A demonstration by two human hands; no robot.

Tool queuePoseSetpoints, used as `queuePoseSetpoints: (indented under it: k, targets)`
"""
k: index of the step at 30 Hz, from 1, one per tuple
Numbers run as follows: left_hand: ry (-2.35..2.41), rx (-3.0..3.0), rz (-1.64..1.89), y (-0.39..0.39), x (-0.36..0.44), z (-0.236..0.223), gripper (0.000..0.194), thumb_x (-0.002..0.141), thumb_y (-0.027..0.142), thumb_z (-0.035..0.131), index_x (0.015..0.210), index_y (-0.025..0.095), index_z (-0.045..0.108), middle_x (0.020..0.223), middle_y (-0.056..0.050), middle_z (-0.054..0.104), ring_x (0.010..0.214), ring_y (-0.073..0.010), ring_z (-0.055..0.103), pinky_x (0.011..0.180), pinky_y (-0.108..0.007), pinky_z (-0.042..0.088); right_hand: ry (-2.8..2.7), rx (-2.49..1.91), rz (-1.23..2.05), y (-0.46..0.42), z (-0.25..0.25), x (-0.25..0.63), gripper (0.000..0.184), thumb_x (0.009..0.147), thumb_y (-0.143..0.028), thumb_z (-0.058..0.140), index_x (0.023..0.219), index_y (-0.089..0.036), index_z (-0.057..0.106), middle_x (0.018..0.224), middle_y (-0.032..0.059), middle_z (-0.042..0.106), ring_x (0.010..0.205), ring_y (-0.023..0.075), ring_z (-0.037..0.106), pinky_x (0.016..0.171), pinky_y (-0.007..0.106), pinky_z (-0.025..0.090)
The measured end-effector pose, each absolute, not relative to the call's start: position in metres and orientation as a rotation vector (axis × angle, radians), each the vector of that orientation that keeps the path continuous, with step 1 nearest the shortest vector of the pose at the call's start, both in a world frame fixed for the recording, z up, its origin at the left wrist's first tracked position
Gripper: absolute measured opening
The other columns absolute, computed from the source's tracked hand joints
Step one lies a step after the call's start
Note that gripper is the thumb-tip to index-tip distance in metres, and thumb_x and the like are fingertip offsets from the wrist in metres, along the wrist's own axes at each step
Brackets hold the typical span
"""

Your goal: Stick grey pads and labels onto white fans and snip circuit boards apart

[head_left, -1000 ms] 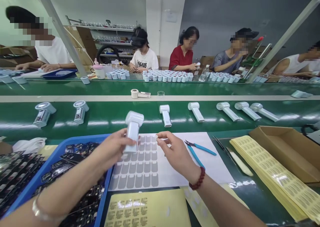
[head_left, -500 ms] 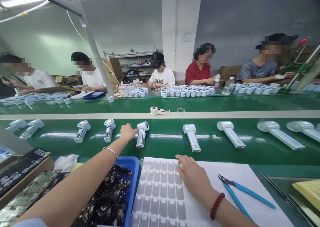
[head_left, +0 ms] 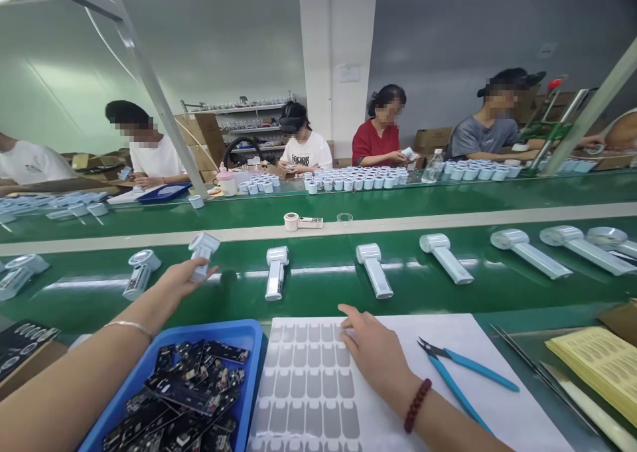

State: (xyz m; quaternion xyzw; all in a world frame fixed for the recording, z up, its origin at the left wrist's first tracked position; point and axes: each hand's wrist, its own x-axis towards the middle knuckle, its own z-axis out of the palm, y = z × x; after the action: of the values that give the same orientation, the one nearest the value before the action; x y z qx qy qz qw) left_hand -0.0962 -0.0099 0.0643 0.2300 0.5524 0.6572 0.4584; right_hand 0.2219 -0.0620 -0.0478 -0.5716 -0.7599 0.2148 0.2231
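The left hand has its grip clamped on the handle of a white device over the green belt; the device's long axis runs away from the person, round head at the far end, handle pointing back and slightly left. The right hand hovers or rests at the grey label sheet, grip apart. A blue tray holds heaped dark circuit boards.

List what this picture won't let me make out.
All in the head view:
White device in the left hand: handle partly hidden by fingers.
Blue tray: near end cut off by bottom edge.
Its floor: mostly covered by circuit boards.
Wall notice: writing too small.
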Motion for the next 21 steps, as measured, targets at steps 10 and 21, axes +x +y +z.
queuePoseSetpoints:
  k: [10,21]
  targets:
    - [1.28,0.657,1.382,-0.142,-0.007,0.093,0.032,0.093,0.033,0.051,0.098,0.011,0.074,0.065,-0.006,0.067,0.044,-0.0145,0.057,0.042,-0.025,0.048,-1.673,-1.318,1.037,-0.113,0.003,0.221,0.03,0.088,-0.026,0.056,0.117,-0.024,0.051,0.09,-0.0006,0.073,0.063,0.0158,0.062,0.06,0.03,0.049]
    - [0.995,-0.202,1.38,-0.197,0.09,0.027,0.013,0.091,0.009,0.054,0.088,0.009,0.066,0.062,-0.002,0.062,0.044,-0.0072,0.057,0.046,-0.017,0.053,-1.022,-0.927,1.455,-0.216,-0.006,0.207,0.041,0.068,-0.039,0.084,0.099,-0.022,0.062,0.07,-0.0005,0.07,0.08,0.0234,0.07,0.081,0.037,0.054]
